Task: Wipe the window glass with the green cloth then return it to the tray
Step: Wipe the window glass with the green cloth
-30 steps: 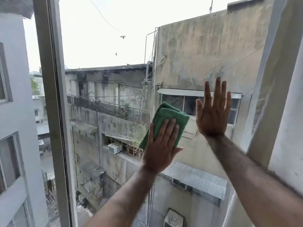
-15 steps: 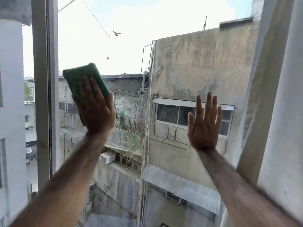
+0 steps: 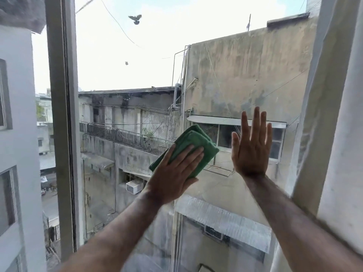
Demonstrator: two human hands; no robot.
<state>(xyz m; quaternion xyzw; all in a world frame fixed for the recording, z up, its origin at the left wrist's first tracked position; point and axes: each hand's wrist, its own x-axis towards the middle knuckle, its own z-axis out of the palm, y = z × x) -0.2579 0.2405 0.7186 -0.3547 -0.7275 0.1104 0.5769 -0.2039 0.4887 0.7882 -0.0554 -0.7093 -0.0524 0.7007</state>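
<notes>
Outside, grey buildings show through the window glass (image 3: 121, 75). My left hand (image 3: 172, 173) presses the green cloth (image 3: 193, 142) flat mid-pane, grip splayed; right hand (image 3: 250, 146) open, empty. Wiping underway (tray unseen).

Both bare forearms reach up and forward from the bottom of the view, converging slightly toward the middle. The left hand (image 3: 173, 173) lies flat with its back to the camera, fingers (image 3: 188, 157) extended, close together and angled up to the right, the thumb splayed out along the lower right side; its palm presses down rather than closing in a grasp. The right hand (image 3: 250, 148) is held upright just beside it, apart from it, palm forward and open, fingers straight and pointing upward (the thumb stands off to the left). Both wrists are nearly straight, and the right forearm rises from the lower right corner.
</notes>
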